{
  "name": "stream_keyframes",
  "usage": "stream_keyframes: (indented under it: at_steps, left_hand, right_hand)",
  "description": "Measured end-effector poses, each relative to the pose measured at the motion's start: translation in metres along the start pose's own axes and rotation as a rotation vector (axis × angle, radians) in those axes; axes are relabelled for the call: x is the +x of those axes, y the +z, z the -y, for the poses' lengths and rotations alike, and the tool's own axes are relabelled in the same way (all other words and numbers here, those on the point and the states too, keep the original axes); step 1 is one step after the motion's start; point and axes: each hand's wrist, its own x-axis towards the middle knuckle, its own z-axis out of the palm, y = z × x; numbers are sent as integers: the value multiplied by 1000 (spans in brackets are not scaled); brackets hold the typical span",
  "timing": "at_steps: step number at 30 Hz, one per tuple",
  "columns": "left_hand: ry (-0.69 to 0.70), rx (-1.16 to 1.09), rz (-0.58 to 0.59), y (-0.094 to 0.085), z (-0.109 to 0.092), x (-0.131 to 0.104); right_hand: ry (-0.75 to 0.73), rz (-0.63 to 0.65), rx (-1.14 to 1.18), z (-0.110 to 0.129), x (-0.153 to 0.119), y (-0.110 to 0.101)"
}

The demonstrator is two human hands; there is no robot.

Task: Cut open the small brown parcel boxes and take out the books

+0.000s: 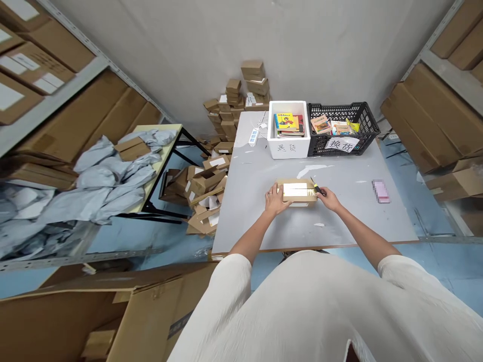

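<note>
At the grey table [256,221], one carton [296,191] and one cutter [317,188] are counted; from the carton, one power strip [253,137] at eleven o'clock, one white box [289,138] at twelve, one black crate [341,146] at one.

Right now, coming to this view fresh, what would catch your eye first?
Probably the small brown cardboard box with a white label, lying on the grey tabletop between the left hand and the right hand, which holds a yellow-and-black cutter. Beyond it, a white foam box of books and a black plastic crate stand side by side at the far edge.
</note>
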Motion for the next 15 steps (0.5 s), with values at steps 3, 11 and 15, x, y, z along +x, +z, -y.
stream_keyframes:
  at_steps: [3, 11, 15]
  left_hand:
    - [-8, -59, 28, 6, 7, -4]
    - [74, -144, 13, 7, 3, 0]
    - [128, -146, 27, 1, -4, 7]
  right_hand:
    - [23, -3, 11, 5, -2, 8]
    - [66, -96, 6, 11, -3, -12]
    - [102, -145, 11, 11, 2, -22]
